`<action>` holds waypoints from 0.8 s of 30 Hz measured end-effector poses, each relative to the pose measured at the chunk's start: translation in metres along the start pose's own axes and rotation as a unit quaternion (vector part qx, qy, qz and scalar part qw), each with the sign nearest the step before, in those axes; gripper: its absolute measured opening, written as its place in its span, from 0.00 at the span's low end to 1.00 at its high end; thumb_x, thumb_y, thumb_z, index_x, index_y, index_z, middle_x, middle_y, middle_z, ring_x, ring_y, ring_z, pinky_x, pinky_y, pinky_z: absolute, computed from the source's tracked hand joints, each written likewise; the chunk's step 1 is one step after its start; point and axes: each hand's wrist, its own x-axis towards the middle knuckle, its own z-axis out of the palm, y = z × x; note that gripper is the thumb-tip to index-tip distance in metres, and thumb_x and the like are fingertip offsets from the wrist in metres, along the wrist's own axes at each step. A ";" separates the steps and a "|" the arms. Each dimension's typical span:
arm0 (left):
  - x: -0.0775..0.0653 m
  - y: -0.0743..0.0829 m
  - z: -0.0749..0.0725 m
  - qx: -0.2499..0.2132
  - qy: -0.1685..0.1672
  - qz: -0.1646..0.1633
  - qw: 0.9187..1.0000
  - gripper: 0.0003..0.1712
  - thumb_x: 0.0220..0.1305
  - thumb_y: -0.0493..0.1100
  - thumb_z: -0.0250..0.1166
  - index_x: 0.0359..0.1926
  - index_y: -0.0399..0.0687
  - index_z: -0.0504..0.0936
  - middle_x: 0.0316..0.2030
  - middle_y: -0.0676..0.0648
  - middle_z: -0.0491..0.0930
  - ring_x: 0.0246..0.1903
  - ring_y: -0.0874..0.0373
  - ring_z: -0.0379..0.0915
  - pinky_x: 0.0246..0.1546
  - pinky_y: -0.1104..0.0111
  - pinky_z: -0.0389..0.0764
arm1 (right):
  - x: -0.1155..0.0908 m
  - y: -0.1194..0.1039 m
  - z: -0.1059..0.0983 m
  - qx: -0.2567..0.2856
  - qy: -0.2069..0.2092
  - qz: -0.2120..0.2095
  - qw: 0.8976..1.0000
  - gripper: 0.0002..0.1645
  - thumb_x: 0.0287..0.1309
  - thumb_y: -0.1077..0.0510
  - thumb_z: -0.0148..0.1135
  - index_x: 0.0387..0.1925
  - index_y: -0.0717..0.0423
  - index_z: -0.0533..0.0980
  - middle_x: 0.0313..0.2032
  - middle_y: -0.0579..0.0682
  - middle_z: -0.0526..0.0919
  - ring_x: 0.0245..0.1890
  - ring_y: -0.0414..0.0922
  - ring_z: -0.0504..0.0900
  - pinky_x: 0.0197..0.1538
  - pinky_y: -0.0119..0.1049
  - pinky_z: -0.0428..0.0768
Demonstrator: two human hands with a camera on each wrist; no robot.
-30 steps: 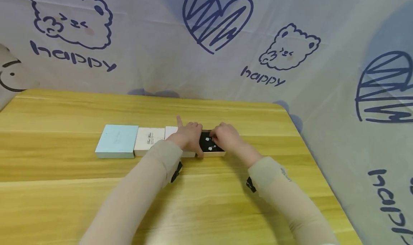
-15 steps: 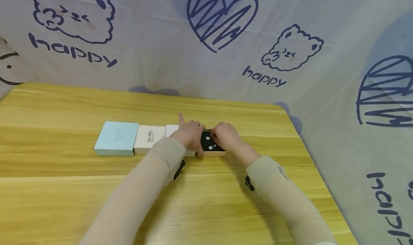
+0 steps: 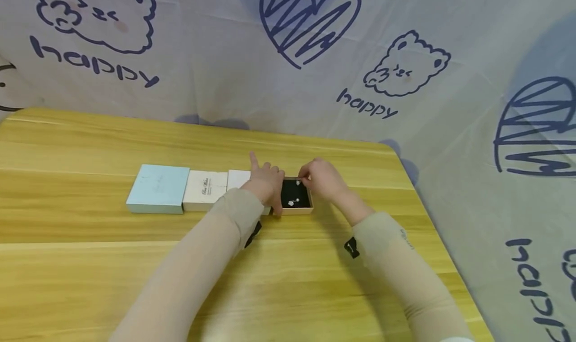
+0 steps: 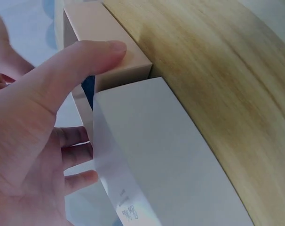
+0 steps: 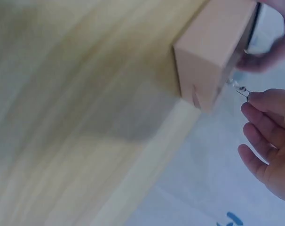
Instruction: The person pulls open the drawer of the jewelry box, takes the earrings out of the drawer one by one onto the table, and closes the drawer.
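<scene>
A small pink jewellery box point(image 3: 298, 211) with a black insert point(image 3: 290, 191) lies uncovered on the table. One earring point(image 3: 291, 202) with a flower shape rests on that insert. My left hand point(image 3: 266, 184) holds the box at its left end, thumb point(image 4: 102, 54) against the pink front wall and fingers reaching to the far side. Above the box's far right corner, my right hand point(image 3: 326, 179) pinches another earring point(image 5: 242, 88) between thumb and index finger. Its thin metal hook shows in the right wrist view, and the other fingers are loosely bent.
Left of the pink box a white box point(image 4: 147, 136) abuts it, partly behind my left hand. A cream box point(image 3: 207, 186) and a light blue box point(image 3: 159, 184) continue the row on the wooden table point(image 3: 288, 282). A printed cloth point(image 3: 225, 72) hangs behind the table.
My right hand has lifted and moved slightly away from the insert, drawing the upper earring with it. My left hand stays on the box. The head view has shifted a little.
</scene>
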 end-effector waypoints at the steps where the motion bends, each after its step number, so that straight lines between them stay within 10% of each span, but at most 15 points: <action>1: 0.000 0.000 0.000 0.001 0.000 -0.001 1.000 0.55 0.40 0.68 0.70 0.67 0.50 0.61 0.65 0.48 0.64 0.68 0.48 0.53 0.66 0.35 0.32 | 0.000 0.001 -0.004 0.007 -0.005 0.012 1.000 0.10 0.58 0.63 0.57 0.37 0.61 0.83 0.36 0.55 0.86 0.40 0.50 0.79 0.47 0.42 0.79; 24: -0.002 -0.001 0.001 -0.009 -0.001 0.005 1.000 0.58 0.39 0.66 0.71 0.68 0.47 0.59 0.65 0.46 0.65 0.66 0.49 0.58 0.66 0.36 0.29 | -0.003 0.042 0.014 0.097 -0.058 0.162 0.980 0.08 0.54 0.63 0.58 0.30 0.64 0.81 0.32 0.56 0.85 0.30 0.45 0.77 0.38 0.36 0.77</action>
